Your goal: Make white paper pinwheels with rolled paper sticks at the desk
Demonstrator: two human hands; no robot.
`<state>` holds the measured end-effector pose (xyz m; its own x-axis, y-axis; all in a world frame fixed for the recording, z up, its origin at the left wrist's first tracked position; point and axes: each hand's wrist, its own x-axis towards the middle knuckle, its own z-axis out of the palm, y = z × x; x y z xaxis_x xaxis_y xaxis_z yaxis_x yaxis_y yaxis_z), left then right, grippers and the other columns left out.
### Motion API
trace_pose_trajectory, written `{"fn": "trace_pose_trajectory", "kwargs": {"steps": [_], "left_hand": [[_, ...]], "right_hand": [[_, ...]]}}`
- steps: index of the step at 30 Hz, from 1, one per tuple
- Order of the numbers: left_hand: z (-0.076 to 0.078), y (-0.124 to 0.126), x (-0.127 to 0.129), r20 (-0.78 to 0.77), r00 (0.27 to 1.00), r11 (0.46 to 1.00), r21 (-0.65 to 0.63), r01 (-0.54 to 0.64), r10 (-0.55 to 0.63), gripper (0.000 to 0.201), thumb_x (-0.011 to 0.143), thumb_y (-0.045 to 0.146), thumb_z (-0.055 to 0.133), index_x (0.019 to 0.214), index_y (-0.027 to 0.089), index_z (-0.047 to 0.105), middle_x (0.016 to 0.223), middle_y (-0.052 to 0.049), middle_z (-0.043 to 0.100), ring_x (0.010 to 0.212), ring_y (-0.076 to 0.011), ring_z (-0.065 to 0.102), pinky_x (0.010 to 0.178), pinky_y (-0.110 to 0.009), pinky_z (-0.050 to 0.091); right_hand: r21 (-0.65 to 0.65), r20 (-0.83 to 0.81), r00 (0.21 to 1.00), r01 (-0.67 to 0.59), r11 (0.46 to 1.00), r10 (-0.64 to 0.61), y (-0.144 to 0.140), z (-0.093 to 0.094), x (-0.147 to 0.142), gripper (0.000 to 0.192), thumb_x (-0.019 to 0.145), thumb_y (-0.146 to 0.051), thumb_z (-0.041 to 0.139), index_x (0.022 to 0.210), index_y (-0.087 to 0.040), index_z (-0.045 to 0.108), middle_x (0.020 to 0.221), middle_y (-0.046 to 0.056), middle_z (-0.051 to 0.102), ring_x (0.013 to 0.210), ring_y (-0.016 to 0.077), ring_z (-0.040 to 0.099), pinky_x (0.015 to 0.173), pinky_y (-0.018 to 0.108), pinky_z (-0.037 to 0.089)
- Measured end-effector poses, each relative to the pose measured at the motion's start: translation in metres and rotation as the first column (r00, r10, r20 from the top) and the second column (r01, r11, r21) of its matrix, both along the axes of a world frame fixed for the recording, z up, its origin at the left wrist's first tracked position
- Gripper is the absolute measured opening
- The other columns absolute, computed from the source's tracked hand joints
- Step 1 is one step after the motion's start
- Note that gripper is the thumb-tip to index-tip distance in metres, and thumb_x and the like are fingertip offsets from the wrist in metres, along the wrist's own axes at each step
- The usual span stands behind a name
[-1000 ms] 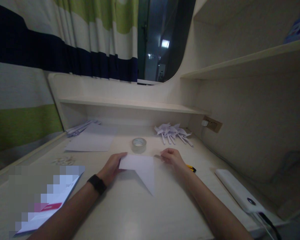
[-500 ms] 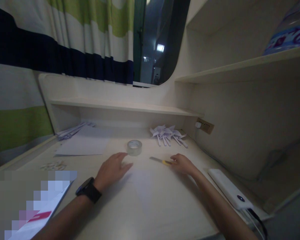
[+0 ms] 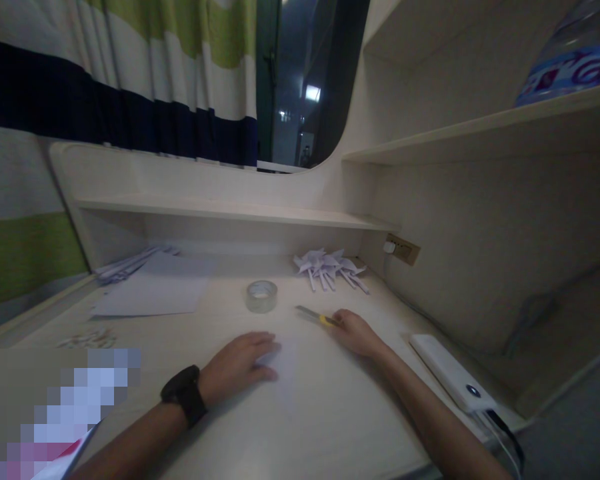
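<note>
My right hand (image 3: 354, 332) is closed around the handle of a yellow utility knife (image 3: 325, 319), whose long blade points left over the desk. My left hand (image 3: 243, 360), with a black watch at the wrist, reaches over the left edge of a thin white piece of paper (image 3: 286, 373). Its fingers are stretched out and the thumb is apart from them; I cannot tell how firmly they touch the sheet. Just beyond the left hand stands a roll of clear tape (image 3: 261, 297). Behind the knife lie several white paper pinwheels (image 3: 325, 263) with paper sticks.
A stack of white paper (image 3: 153, 287) lies at the back left, with a pile of small pieces (image 3: 90, 338) before it. On the right are a white power bank (image 3: 450, 370) with cables and a wall socket (image 3: 403, 249). A low shelf (image 3: 220, 208) spans the back.
My left hand has moved from near the tape roll down and toward me, onto the edge of the thin paper. The right hand still holds the knife. The view has shifted slightly.
</note>
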<state>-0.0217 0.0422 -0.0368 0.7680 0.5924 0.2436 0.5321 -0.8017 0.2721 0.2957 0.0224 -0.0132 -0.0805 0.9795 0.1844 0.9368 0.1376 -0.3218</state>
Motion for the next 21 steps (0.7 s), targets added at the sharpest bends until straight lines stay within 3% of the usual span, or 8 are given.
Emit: {"fn": "trace_pose_trajectory", "kwargs": {"steps": [3, 7, 12, 17, 21], "left_hand": [[0.002, -0.001, 0.001, 0.007, 1.0, 0.998, 0.06, 0.003, -0.004, 0.045, 0.086, 0.048, 0.056, 0.126, 0.026, 0.054, 0.133, -0.008, 0.054, 0.12, -0.0261, 0.051, 0.1, -0.041, 0.039], [0.002, 0.006, 0.005, -0.072, 0.995, 0.981, 0.178, 0.076, -0.064, 0.036, 0.088, 0.041, 0.056, 0.119, 0.022, 0.056, 0.128, -0.012, 0.057, 0.114, -0.0273, 0.055, 0.095, -0.042, 0.043], [-0.004, 0.012, 0.007, -0.141, 0.985, 0.946, 0.295, 0.137, -0.098, 0.024, 0.094, 0.032, 0.047, 0.112, 0.018, 0.056, 0.121, -0.015, 0.06, 0.106, -0.027, 0.06, 0.09, -0.043, 0.047], [-0.007, 0.003, 0.01, -0.235, 0.968, 0.948, 0.282, 0.151, -0.084, 0.035, 0.09, 0.011, 0.042, 0.124, 0.015, 0.05, 0.125, -0.015, 0.058, 0.116, -0.0269, 0.055, 0.098, -0.04, 0.042], [0.003, -0.005, 0.015, -0.177, 0.984, 0.976, 0.218, 0.019, 0.02, 0.041, 0.085, 0.006, 0.039, 0.125, 0.009, 0.049, 0.123, -0.019, 0.06, 0.112, -0.0269, 0.057, 0.096, -0.04, 0.043]], "right_hand": [[0.01, -0.073, 0.997, 0.012, 1.0, -0.012, -0.011, 0.008, 0.0, 0.027, 0.082, -0.031, 0.056, 0.103, -0.015, 0.057, 0.093, 0.009, 0.067, 0.077, 0.019, 0.059, 0.063, 0.024, 0.038], [0.029, -0.162, 0.984, -0.076, 0.997, 0.08, -0.031, 0.018, -0.001, 0.021, 0.08, -0.027, 0.058, 0.098, -0.018, 0.059, 0.093, 0.007, 0.067, 0.08, 0.0194, 0.06, 0.066, 0.025, 0.039], [0.035, -0.123, 0.983, -0.129, 0.991, 0.133, -0.06, 0.025, -0.004, 0.017, 0.078, -0.02, 0.057, 0.095, -0.02, 0.057, 0.087, 0.004, 0.066, 0.075, 0.0179, 0.058, 0.066, 0.025, 0.04], [-0.007, -0.14, 0.944, -0.302, 0.953, 0.299, -0.082, 0.03, -0.006, 0.028, 0.091, -0.024, 0.045, 0.116, -0.023, 0.056, 0.109, 0.008, 0.065, 0.095, 0.0205, 0.059, 0.083, 0.031, 0.042], [-0.027, -0.121, 0.934, -0.342, 0.939, 0.336, -0.091, 0.027, -0.004, 0.037, 0.093, -0.023, 0.043, 0.129, -0.026, 0.052, 0.112, 0.01, 0.062, 0.099, 0.0217, 0.056, 0.087, 0.034, 0.041]]}}
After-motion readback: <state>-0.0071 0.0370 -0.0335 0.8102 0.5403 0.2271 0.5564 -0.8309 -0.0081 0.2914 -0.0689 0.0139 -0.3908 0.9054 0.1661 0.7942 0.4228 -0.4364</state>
